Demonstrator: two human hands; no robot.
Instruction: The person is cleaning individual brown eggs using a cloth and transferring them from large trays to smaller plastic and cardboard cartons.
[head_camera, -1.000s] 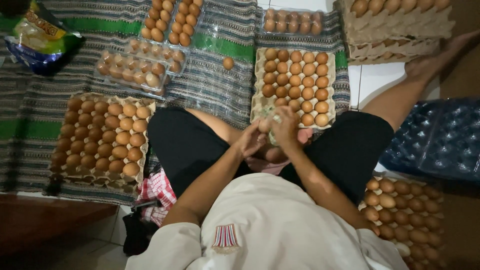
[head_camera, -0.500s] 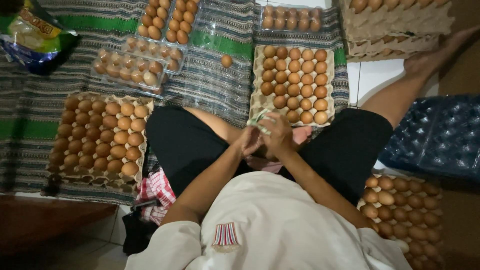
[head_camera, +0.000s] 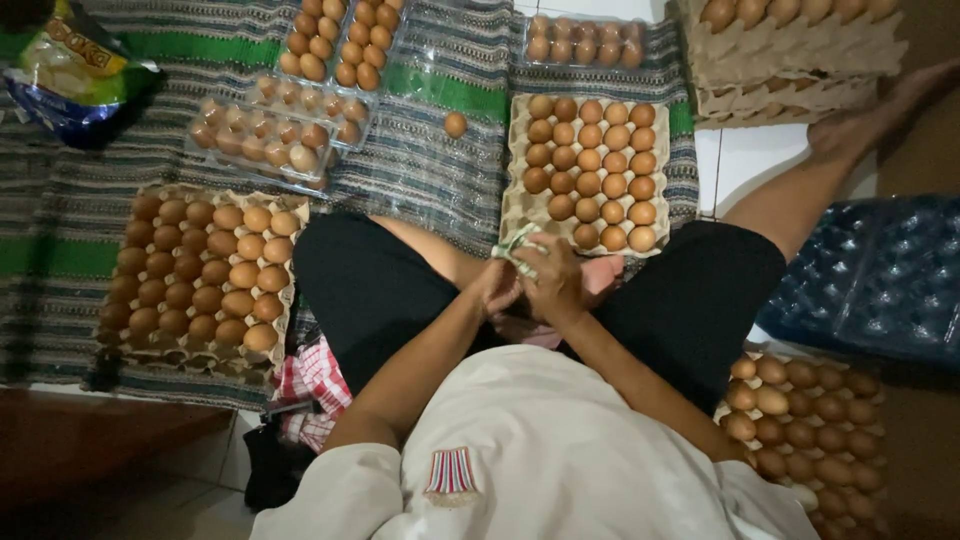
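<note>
Both hands, left hand and right hand, are closing together around a pale cloth over the lap, likely rubbing a hidden egg, risking cracking it or knocking the egg tray just ahead.

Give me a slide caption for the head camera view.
Seated person's left hand and right hand meet over a cloth, egg trays all around.

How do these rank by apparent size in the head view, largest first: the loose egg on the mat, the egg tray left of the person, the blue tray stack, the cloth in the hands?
1. Egg tray and blue tray stack: too alike, stack cropped.
2. Cloth.
3. Loose egg.
</note>
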